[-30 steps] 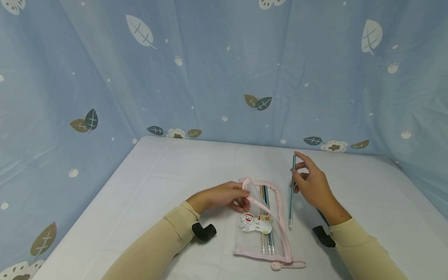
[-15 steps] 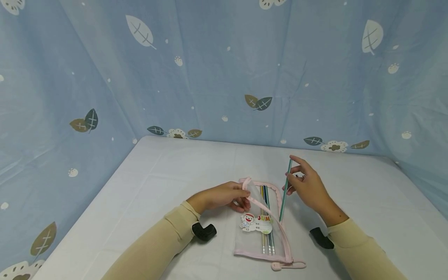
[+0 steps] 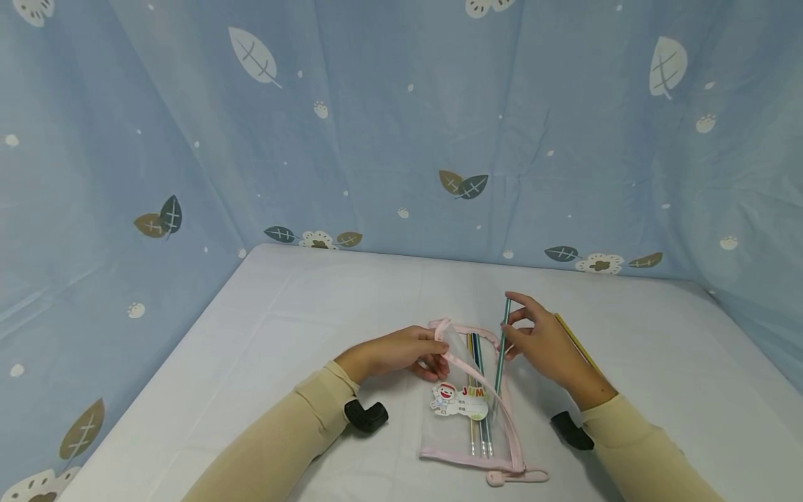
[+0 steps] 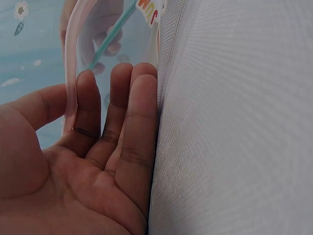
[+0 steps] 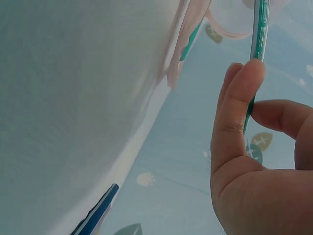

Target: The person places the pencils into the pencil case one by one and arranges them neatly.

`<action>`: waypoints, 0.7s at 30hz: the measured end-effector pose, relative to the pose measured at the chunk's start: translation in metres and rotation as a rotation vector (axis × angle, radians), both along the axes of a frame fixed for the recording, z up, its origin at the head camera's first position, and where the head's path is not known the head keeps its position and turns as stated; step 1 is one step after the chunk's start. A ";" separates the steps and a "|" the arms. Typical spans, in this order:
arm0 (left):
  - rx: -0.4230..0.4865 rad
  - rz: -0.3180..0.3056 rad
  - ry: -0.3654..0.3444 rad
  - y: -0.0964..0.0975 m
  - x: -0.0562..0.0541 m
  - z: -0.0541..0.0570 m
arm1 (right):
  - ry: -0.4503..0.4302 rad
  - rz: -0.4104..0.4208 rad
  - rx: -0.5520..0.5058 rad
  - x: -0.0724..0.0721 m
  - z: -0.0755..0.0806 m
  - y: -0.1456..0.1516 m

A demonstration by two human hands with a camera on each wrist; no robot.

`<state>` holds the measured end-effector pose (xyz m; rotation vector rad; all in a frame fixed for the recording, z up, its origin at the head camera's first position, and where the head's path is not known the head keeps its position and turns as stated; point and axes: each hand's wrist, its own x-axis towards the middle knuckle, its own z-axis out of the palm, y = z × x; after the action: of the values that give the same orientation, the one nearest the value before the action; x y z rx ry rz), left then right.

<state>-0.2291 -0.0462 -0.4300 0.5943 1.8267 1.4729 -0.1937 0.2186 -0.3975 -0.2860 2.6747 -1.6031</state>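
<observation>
A see-through mesh pencil case (image 3: 433,432) with pink trim lies on the table, its mouth held apart on the right side. Several pencils (image 3: 479,436) show through its mesh. My left hand (image 3: 401,351) pinches the pink zipper edge (image 4: 73,54) between thumb and index finger; its other fingers lie along the inside. My right hand (image 3: 548,345) pinches a green pencil (image 3: 504,335), which slants down with its lower end behind the case's front panel. In the right wrist view, the thumb and fingertips grip this green pencil (image 5: 260,34).
A yellow pencil (image 3: 576,340) lies on the white table (image 3: 351,293), partly hidden by my right wrist. In the right wrist view a blue pencil (image 5: 98,210) shows at the lower left. The pink zipper pull (image 3: 517,477) lies by the case's near corner. Patterned blue cloth (image 3: 401,139) surrounds the table.
My right hand has moved left with the green pencil, from beside the case to its mouth, and the pencil's lower end has gone inside. The yellow pencil has come into sight. My left hand stays put.
</observation>
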 end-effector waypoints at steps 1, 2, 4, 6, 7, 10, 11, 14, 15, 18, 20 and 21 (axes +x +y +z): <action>-0.001 0.001 0.001 0.000 0.000 0.000 | -0.005 0.005 -0.005 0.000 0.000 0.000; -0.002 0.000 0.002 0.000 0.000 0.000 | -0.010 0.009 -0.008 0.000 -0.001 -0.001; -0.004 0.001 0.003 0.000 0.000 0.000 | -0.013 0.016 0.001 0.000 -0.002 -0.001; -0.005 0.002 0.001 0.000 0.000 0.000 | -0.014 0.026 0.016 -0.001 -0.003 -0.001; -0.005 0.002 -0.001 0.000 0.000 0.001 | -0.012 0.030 0.026 -0.001 -0.003 -0.001; -0.007 0.001 -0.001 0.000 0.000 0.002 | -0.003 0.045 0.057 -0.002 -0.004 -0.001; -0.007 0.001 -0.003 0.000 0.000 0.002 | -0.003 0.051 0.064 -0.002 -0.004 -0.001; -0.005 -0.001 -0.005 0.000 0.000 0.002 | -0.001 0.060 0.080 -0.003 -0.004 -0.001; -0.004 0.001 -0.012 0.001 0.000 0.002 | -0.001 0.061 0.087 -0.003 -0.005 -0.002; 0.005 -0.003 -0.017 0.001 -0.001 0.002 | -0.004 0.061 0.102 -0.003 -0.006 -0.002; 0.010 -0.005 -0.018 0.001 -0.001 0.002 | -0.006 0.064 0.118 -0.004 -0.007 -0.002; 0.010 -0.008 -0.016 0.001 -0.001 0.002 | -0.006 0.066 0.128 -0.004 -0.007 -0.002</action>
<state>-0.2296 -0.0453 -0.4276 0.5924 1.8041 1.4786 -0.1978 0.2169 -0.4046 -0.3616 2.7176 -1.4055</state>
